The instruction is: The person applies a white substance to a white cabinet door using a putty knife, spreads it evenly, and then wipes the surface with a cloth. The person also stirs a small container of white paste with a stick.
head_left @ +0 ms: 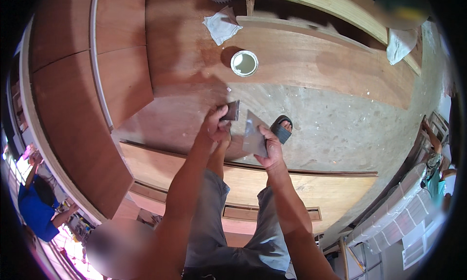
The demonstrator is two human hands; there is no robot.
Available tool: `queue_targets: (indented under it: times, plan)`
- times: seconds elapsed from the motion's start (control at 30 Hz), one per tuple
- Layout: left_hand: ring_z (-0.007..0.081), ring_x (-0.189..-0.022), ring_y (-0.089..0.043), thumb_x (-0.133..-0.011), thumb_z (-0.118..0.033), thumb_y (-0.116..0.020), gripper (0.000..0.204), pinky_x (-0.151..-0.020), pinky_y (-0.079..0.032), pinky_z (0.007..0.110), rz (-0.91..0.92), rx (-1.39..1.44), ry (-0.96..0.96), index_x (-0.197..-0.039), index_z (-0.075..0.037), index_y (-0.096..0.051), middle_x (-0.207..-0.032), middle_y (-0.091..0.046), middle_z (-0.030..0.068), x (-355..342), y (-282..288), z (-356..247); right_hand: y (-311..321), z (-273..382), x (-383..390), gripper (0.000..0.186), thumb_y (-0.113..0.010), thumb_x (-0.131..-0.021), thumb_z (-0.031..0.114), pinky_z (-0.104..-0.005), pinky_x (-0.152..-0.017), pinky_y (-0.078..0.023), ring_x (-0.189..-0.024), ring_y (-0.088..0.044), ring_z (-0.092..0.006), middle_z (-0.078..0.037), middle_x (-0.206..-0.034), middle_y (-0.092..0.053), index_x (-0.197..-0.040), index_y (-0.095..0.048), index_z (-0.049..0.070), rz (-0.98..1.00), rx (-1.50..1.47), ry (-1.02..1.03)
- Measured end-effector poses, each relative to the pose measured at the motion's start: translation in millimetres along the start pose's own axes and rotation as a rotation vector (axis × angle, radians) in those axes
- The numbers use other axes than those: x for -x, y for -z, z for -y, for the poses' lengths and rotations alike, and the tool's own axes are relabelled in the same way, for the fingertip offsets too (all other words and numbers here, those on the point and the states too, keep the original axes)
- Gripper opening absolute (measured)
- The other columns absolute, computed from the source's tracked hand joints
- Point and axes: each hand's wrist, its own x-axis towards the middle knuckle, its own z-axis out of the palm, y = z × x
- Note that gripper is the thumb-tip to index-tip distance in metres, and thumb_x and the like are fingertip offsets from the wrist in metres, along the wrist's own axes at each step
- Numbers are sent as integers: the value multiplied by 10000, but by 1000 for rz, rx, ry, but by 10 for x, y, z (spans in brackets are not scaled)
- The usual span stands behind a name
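My left hand (217, 124) grips a small dark flat blade (232, 110), held upright at the centre of the view. Just to its right, my right hand (267, 148) holds a wider grey metal spreader blade (254, 134), its near part blurred; the two blades are apart. Beyond them an open can (244, 63) with pale contents stands on a brown plywood board (321, 61). A crumpled white cloth (221, 26) lies behind the can.
Brown panels (63, 114) fill the left; a wooden bench (350, 12) with another cloth (400, 44) is at the back. Plywood (340, 182) lies by my legs on the concrete floor (340, 129). Other people (36, 207) (435, 182) are at both edges; a wrapped stack (399, 207) is right.
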Motion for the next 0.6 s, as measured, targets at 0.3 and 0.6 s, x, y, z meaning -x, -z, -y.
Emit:
queue_targets:
  times: [0.3, 0.6]
  plan:
    - [116, -680, -620, -876, -144, -727, 228, -644, -561, 254, 178, -313, 153, -1053, -45, -623, -837, -639, 32, 673, -133, -258, -727, 40, 827, 217, -705, -913, 212, -363, -832, -556, -898, -692, -212, -47, -976, -714, -1091, -669, 93, 12, 79, -8]
    - [66, -664, -540, -859, -127, -782, 192, -513, -403, 241, -62, -130, -296, -888, -114, -592, -812, -622, -14, 1355, -1271, -393, -919, 199, 1485, 352, -502, -1039, 326, -190, -354, -404, -480, -535, -108, -48, -661, -553, -1010, -601, -11, 427, -526, -224]
